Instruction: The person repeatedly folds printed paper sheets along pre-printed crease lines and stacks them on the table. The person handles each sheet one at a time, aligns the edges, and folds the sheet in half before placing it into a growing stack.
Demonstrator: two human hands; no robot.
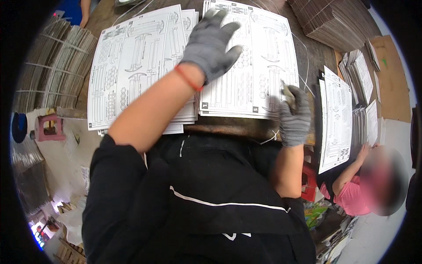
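Note:
Two piles of large white printed sheets lie before me on a dark wooden table (211, 128): a left pile (105, 83) with its sheets fanned unevenly, and a squarer right pile (246, 94). My left hand (209, 48), in a grey knitted glove, reaches over the inner edge of the right pile, fingers spread and holding nothing visible. At that pile's lower right corner is my right hand (295, 115), gloved too, with curled fingers. A small pale, yellowish thing (288, 91) shows by its thumb and fingertips; its kind is unclear.
Tied bundles of cardboard sheets (55, 66) stand at left, and a tall brown stack (338, 22) at far right. More printed sheets (336, 119) lie at right, near a co-worker in pink (351, 196). White cord (272, 136) hangs at the table edge. A pink stool (49, 127) stands left.

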